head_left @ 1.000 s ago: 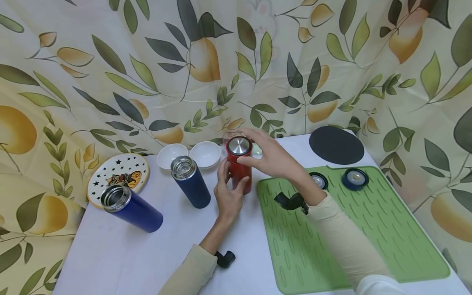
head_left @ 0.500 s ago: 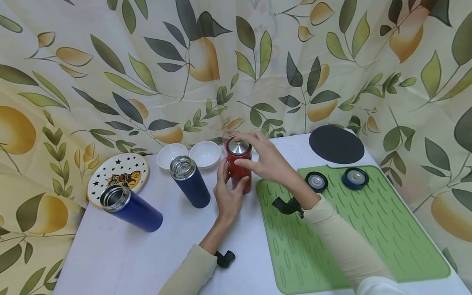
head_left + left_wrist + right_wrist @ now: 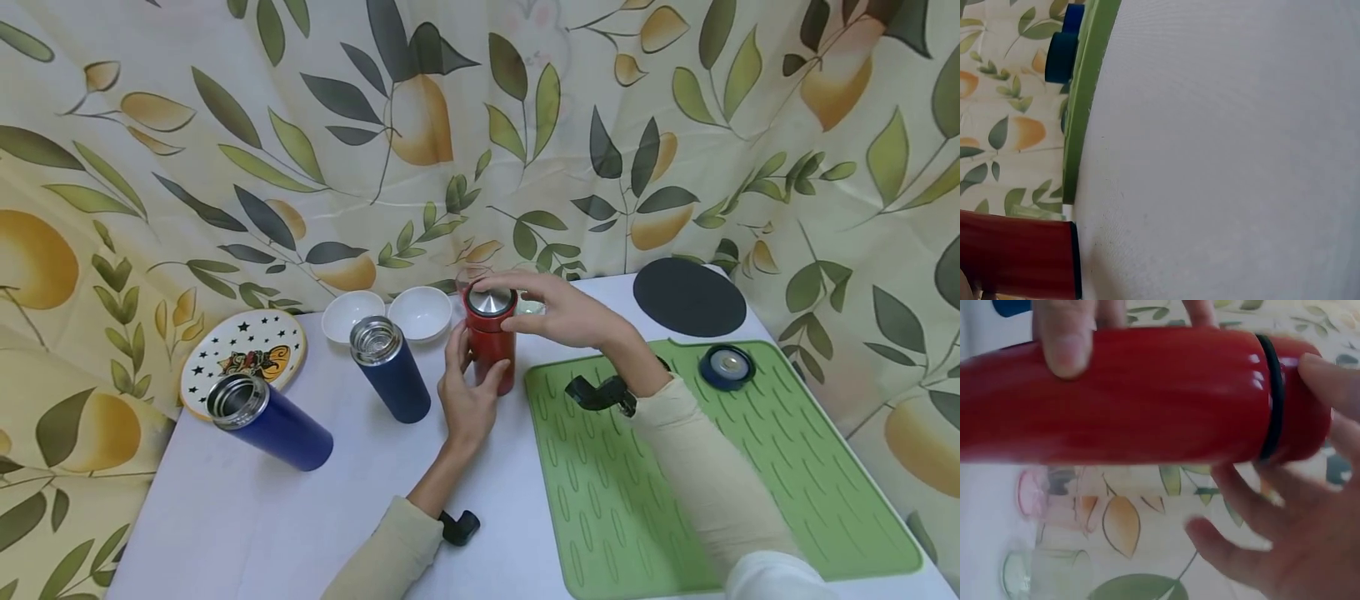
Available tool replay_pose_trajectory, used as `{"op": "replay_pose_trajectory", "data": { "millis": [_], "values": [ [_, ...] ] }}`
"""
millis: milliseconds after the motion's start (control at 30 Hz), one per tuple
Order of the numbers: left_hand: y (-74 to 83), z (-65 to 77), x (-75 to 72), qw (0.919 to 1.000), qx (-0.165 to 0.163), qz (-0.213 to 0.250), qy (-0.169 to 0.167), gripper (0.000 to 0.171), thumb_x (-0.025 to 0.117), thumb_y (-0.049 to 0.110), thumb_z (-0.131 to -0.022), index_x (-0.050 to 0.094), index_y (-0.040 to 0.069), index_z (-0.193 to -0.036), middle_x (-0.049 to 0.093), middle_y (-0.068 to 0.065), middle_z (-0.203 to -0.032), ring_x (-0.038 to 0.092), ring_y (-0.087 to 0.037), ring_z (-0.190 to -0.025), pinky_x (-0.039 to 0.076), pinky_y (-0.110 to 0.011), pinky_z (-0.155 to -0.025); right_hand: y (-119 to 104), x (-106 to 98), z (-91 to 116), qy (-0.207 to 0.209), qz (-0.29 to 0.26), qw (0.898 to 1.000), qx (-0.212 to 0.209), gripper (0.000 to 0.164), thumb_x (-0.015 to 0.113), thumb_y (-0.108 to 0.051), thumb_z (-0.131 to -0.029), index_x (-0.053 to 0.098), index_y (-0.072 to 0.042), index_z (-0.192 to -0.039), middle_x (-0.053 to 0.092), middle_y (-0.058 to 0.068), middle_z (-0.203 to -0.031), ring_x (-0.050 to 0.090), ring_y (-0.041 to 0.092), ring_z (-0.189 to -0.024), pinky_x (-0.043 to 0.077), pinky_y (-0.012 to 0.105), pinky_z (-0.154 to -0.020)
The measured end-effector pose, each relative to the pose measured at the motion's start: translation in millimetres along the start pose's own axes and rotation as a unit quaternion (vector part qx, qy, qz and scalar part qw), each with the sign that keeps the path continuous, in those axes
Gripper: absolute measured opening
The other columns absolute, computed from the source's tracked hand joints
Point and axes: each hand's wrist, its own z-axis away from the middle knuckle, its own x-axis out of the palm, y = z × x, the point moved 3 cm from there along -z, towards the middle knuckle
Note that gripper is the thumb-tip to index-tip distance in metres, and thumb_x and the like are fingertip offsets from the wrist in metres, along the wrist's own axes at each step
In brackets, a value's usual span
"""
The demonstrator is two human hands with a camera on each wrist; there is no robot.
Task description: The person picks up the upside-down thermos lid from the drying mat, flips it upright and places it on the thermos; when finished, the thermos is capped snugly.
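Note:
A red thermos bottle [image 3: 491, 354] stands upright on the white table, its red screw lid [image 3: 491, 302] with a shiny steel top in place. My left hand [image 3: 467, 404] grips the lower body from the near left side. With thumb and fingers my right hand [image 3: 566, 315] holds the lid's rim from the right. In the right wrist view, the right thumb presses the lid [image 3: 1300, 403] just beyond a black ring, and left-hand fingers [image 3: 1067, 353] lie on the body. The left wrist view catches only the bottle's base end [image 3: 1022, 253].
Two lidless blue bottles [image 3: 390, 371] [image 3: 273, 425] stand left, near two white bowls [image 3: 420, 314] and a star-patterned plate [image 3: 217, 354]. Right lies a green mat [image 3: 600, 500] with a dark blue lid [image 3: 727, 367]; behind it, a black disc [image 3: 688, 297]. Pink [image 3: 1032, 494] and green glasses [image 3: 1016, 575] stand behind the bottle.
My right hand has twisted round the lid, its wrist swinging out to the right and now covering most of one blue lid on the mat. The left hand keeps its grip.

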Motion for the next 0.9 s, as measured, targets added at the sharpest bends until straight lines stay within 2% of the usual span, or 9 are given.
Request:
{"op": "replay_pose_trajectory", "data": {
  "millis": [167,300,367,467,533,600,700,800,900],
  "values": [
    [1.7,0.4,-1.0,1.0000,0.001,-0.008,0.000,0.077,0.073,0.017,-0.078,0.031,0.027,-0.142,0.049,0.005,-0.133,0.050,-0.012,-0.117,0.041,-0.034,-0.098,-1,17,2,0.121,0.103,0.986,0.051,0.058,0.073,-0.030,-0.079,0.048,-0.021,-0.131,0.047,0.000,-0.126,0.042,0.016,-0.114,0.044,0.042,-0.091],
    [2.3,0.1,-1.5,1.0000,0.004,-0.008,0.003,0.077,0.074,0.015,-0.078,0.031,0.025,-0.142,0.049,0.005,-0.133,0.050,-0.012,-0.117,0.041,-0.033,-0.098,-2,24,6,0.151,0.114,0.978,0.092,0.065,0.069,-0.044,-0.078,0.043,-0.025,-0.134,0.043,0.005,-0.121,0.046,0.020,-0.108,0.048,0.045,-0.085],
    [2.0,0.0,-1.1,1.0000,0.005,-0.004,0.001,0.077,0.074,0.015,-0.078,0.031,0.024,-0.142,0.049,0.004,-0.133,0.050,-0.012,-0.117,0.041,-0.034,-0.098,-2,20,7,0.136,0.093,0.982,0.088,0.065,0.067,-0.046,-0.079,0.040,-0.031,-0.136,0.043,0.000,-0.125,0.044,0.018,-0.112,0.046,0.048,-0.086],
    [1.2,0.3,-0.5,1.0000,0.005,-0.001,-0.001,0.077,0.074,0.015,-0.078,0.031,0.023,-0.142,0.049,0.004,-0.133,0.051,-0.013,-0.116,0.042,-0.034,-0.097,-4,8,5,0.078,0.034,0.995,0.044,0.060,0.065,-0.036,-0.085,0.037,-0.035,-0.138,0.042,-0.008,-0.134,0.038,0.013,-0.122,0.039,0.051,-0.094],
    [1.1,0.2,-0.9,1.0000,0.005,-0.001,0.000,0.078,0.074,0.015,-0.078,0.031,0.024,-0.142,0.050,0.003,-0.133,0.051,-0.014,-0.116,0.042,-0.034,-0.097,-8,1,2,0.018,-0.023,1.000,0.009,0.059,0.062,-0.022,-0.089,0.035,-0.032,-0.141,0.037,-0.011,-0.140,0.032,0.011,-0.128,0.033,0.051,-0.099],
    [0.9,-0.1,-1.2,1.0000,0.004,-0.002,0.001,0.078,0.074,0.015,-0.078,0.031,0.024,-0.142,0.049,0.002,-0.133,0.051,-0.014,-0.115,0.042,-0.034,-0.096,-12,-3,-1,-0.036,-0.067,0.997,-0.013,0.057,0.058,-0.009,-0.090,0.037,-0.023,-0.141,0.034,-0.009,-0.144,0.028,0.012,-0.132,0.030,0.050,-0.102],
    [1.4,0.1,-1.4,1.0000,0.004,-0.002,-0.001,0.078,0.073,0.015,-0.079,0.030,0.025,-0.142,0.049,0.002,-0.134,0.051,-0.014,-0.116,0.042,-0.033,-0.096,-11,-4,0,-0.058,-0.071,0.996,-0.022,0.053,0.056,0.000,-0.089,0.042,-0.014,-0.139,0.034,-0.003,-0.145,0.027,0.014,-0.133,0.031,0.048,-0.103],
    [2.1,0.4,-1.0,1.0000,0.006,0.000,-0.004,0.077,0.073,0.015,-0.079,0.030,0.024,-0.142,0.049,0.002,-0.133,0.050,-0.014,-0.116,0.042,-0.034,-0.096,-4,2,2,0.004,0.000,1.000,-0.019,0.051,0.063,-0.006,-0.086,0.048,-0.016,-0.134,0.043,-0.003,-0.139,0.035,0.014,-0.128,0.037,0.044,-0.099],
    [2.8,-0.1,-1.4,1.0000,0.009,0.000,-0.001,0.075,0.073,0.015,-0.079,0.032,0.021,-0.142,0.049,0.004,-0.133,0.050,-0.014,-0.117,0.042,-0.035,-0.097,-1,14,4,0.099,0.086,0.991,0.001,0.053,0.070,-0.019,-0.082,0.050,-0.021,-0.131,0.050,0.000,-0.127,0.044,0.016,-0.115,0.044,0.042,-0.090]
  ]
}}
